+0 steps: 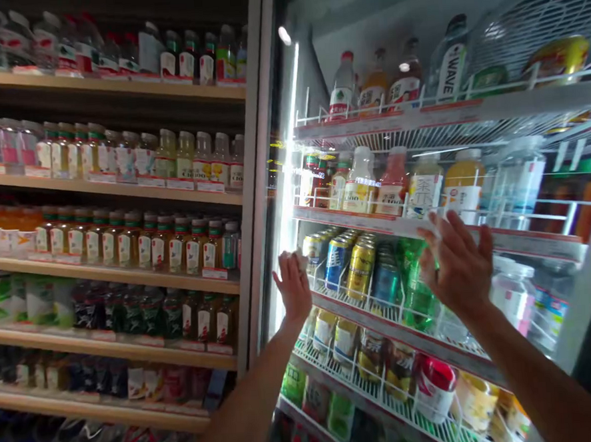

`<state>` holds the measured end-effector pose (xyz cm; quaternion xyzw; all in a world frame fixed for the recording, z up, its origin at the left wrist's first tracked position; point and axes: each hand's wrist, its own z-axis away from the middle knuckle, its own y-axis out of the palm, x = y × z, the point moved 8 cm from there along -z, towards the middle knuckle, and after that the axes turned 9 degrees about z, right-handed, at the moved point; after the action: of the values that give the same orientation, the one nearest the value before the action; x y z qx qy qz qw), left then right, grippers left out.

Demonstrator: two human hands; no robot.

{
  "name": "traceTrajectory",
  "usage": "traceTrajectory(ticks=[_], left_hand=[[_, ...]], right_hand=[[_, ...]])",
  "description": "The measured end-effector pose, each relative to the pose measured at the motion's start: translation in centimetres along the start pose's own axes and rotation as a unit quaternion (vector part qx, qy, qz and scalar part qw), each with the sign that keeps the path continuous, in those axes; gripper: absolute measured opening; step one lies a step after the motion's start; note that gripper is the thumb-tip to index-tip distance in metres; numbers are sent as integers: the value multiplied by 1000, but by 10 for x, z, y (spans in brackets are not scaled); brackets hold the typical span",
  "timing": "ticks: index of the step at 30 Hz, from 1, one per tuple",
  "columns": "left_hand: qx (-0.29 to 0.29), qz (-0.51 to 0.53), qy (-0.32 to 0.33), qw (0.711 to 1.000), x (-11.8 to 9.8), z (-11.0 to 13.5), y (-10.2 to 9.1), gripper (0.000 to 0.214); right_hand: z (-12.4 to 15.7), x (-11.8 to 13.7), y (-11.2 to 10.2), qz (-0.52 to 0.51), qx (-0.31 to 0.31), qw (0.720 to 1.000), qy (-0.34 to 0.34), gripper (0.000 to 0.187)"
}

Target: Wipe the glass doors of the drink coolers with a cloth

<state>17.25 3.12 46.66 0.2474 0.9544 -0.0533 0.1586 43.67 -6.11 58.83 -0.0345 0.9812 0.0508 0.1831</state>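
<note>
My left hand [294, 288] is raised in front of the left side of a lit drinks cooler, beside the row of cans. Its fingers point up, and I make out nothing firmly held in it. Nearest to it stand a blue can [335, 264] and a gold can [360, 270] behind a wire rail. Over on the right, my right hand [456, 264] is open with fingers spread, before the shelf edge. Behind it are a green bottle [416, 293] and, one shelf up, an orange juice bottle [463, 183]. Whether either hand touches the shelf, I cannot tell.
The cooler shelf [469, 110] above carries several bottles behind white wire rails. A lower rack [365, 370] holds cans and tubs. To the left, wooden shelves [108, 186] are lined with bottled drinks. A metal upright [251, 150] separates them from the cooler.
</note>
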Motion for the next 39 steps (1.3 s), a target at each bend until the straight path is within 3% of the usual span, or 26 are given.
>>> traceTrajectory(ticks=[3,5,6,8,10,12,14,17,19,21,24,26,28,31,33,35,37,39], left_hand=[[79,47,182,979,-55,13,14,44],[107,62,246,961,-65,17,17,41],[103,60,243,963,-57,13,15,40],[59,44,160,984,-21,-2,7,42],[0,30,31,999,21,-16,-3,46],[-33,26,-53,998,41,-20,-6,47],[-20,38,-16,999,22,-20,-2,47],[65,72,178,979,-41,-11,12,44],[96,82,251,960,-60,-12,16,42],[68,74,205,974,-45,-30,14,43],[-40,47,18,998,3,-64,2,47],[-82,40,-40,995,9,-74,-1,48],[-57,52,30,997,-20,-78,5,47],[35,74,229,970,-77,-71,16,43],[62,71,278,956,-83,-76,17,42],[32,56,195,979,-58,-100,13,43],[-31,42,52,997,-22,-123,5,46],[-74,38,-30,996,-10,-132,2,47]], right_hand=[[1,0,0,3,-15,1000,-4,37],[2,0,1,5,-13,1000,-5,37],[2,0,1,6,-15,1000,-6,36],[1,0,0,12,-15,1000,2,34],[1,0,0,17,-12,1000,8,33],[0,0,-1,22,-15,1000,8,32],[0,2,-3,23,-26,999,-6,32],[1,1,-2,19,-24,1000,-7,32],[1,-1,-2,16,-17,1000,2,31],[1,-2,-2,11,-12,1000,11,31],[0,-1,-4,-5,-10,1000,17,30],[-1,0,-5,-14,-10,1000,24,29],[-3,1,-6,-17,-8,999,29,29],[-4,2,-6,-18,-7,999,28,28],[-3,2,-6,-13,-12,1000,26,29],[-3,3,-7,-8,-20,1000,20,29],[-3,3,-7,-7,-22,1000,20,29],[-4,2,-7,-12,-19,999,30,29]])
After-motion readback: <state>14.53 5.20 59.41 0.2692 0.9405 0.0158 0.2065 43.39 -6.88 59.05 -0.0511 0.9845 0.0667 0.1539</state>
